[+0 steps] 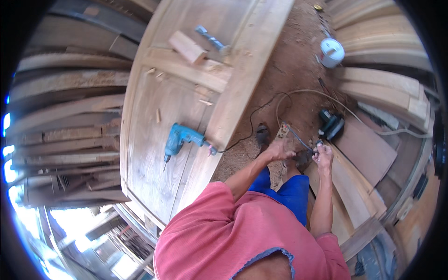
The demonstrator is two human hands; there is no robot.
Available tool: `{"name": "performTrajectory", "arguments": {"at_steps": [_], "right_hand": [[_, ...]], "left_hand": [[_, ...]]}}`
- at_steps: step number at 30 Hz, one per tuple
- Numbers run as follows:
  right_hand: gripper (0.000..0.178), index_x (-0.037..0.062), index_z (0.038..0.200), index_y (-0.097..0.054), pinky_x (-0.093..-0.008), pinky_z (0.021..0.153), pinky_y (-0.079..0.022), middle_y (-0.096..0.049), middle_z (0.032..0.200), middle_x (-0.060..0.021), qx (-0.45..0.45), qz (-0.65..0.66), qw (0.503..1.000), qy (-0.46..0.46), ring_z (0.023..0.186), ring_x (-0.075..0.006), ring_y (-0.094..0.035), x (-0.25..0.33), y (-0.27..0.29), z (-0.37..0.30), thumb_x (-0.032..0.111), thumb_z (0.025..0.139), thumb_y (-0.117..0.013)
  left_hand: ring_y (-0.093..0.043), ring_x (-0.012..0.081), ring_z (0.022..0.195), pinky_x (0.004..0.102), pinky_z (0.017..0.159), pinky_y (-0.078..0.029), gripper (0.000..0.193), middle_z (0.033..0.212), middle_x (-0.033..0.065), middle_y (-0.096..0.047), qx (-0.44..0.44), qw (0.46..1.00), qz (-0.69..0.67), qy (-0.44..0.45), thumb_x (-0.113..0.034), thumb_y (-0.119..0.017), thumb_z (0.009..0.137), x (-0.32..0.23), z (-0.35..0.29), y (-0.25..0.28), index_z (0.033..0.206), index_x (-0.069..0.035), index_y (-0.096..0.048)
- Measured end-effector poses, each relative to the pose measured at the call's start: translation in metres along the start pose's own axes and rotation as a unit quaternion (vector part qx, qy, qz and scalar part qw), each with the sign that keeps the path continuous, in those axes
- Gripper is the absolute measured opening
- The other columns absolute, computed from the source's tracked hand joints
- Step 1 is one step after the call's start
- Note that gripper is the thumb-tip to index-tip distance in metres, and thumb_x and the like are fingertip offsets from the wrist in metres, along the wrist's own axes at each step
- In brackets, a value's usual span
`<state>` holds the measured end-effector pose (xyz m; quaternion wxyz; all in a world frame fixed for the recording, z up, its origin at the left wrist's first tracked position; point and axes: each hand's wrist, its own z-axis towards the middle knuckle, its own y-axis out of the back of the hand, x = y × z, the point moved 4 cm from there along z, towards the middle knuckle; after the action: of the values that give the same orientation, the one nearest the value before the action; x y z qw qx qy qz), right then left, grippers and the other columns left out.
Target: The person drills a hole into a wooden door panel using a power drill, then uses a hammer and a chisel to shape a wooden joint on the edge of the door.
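My left hand (278,149) is just below a power strip (283,130) on the dirt floor, with its fingers stretched out and nothing visible in them. My right hand (323,156) is closed, its fingers pinched at the end of a dark cord (301,141) that runs from the strip. A small pale piece shows at those fingertips; its kind is unclear. Just beyond the right hand lies a dark green power tool (332,125). To the left, a teal electric drill (179,140) rests on a wooden door panel (224,105), its black cord trailing to the floor.
A hammer (212,39) and a wood block (187,46) lie farther up the panel among wood chips. Stacked planks (70,102) line the left. At the far right stand a white bucket (332,52) and more boards (380,88). A pale cable (322,93) crosses the floor.
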<state>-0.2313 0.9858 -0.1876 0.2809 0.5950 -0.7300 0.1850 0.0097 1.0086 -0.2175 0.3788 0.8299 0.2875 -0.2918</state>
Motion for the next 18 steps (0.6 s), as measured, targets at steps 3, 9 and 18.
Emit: {"name": "performTrajectory", "arguments": {"at_steps": [3, 9, 18], "right_hand": [[0.015, 0.0034, 0.100, -0.057, -0.0208, 0.047, -0.043, -0.063, 0.080, -0.0053, 0.004, 0.032, 0.999, 0.025, 0.054, -0.0056, -0.052, 0.023, -0.028, 0.008, 0.017, 0.098, -0.062], [0.017, 0.0008, 0.098, -0.066, -0.0289, 0.060, -0.049, -0.070, 0.081, -0.0068, 0.131, -0.261, 0.943, 0.157, 0.065, -0.0118, -0.061, 0.083, -0.116, -0.028, 0.015, 0.093, -0.058], [0.027, -0.0033, 0.098, -0.068, -0.0391, 0.079, -0.056, -0.073, 0.087, -0.0177, 0.286, -0.480, 0.747, 0.360, 0.085, -0.0279, -0.072, 0.106, -0.253, -0.121, 0.021, 0.089, -0.060]], "left_hand": [[-0.065, 0.0342, 0.113, 0.0403, 0.098, -0.052, 0.064, 0.118, 0.0246, -0.068, 0.158, 0.970, -0.185, 0.011, -0.043, -0.074, 0.089, -0.032, -0.069, 0.045, 0.130, 0.003, -0.058], [-0.069, 0.0248, 0.086, 0.0396, 0.074, -0.058, 0.051, 0.102, 0.0162, -0.071, -0.067, 0.702, -0.701, 0.110, -0.042, -0.068, 0.096, 0.069, -0.227, 0.140, 0.127, -0.003, -0.058], [-0.061, 0.0337, 0.111, 0.0507, 0.088, -0.051, 0.090, 0.138, 0.0190, -0.053, -0.590, 0.207, -0.724, 0.290, -0.063, -0.078, 0.077, 0.212, -0.294, 0.233, 0.143, -0.010, -0.047]]}}
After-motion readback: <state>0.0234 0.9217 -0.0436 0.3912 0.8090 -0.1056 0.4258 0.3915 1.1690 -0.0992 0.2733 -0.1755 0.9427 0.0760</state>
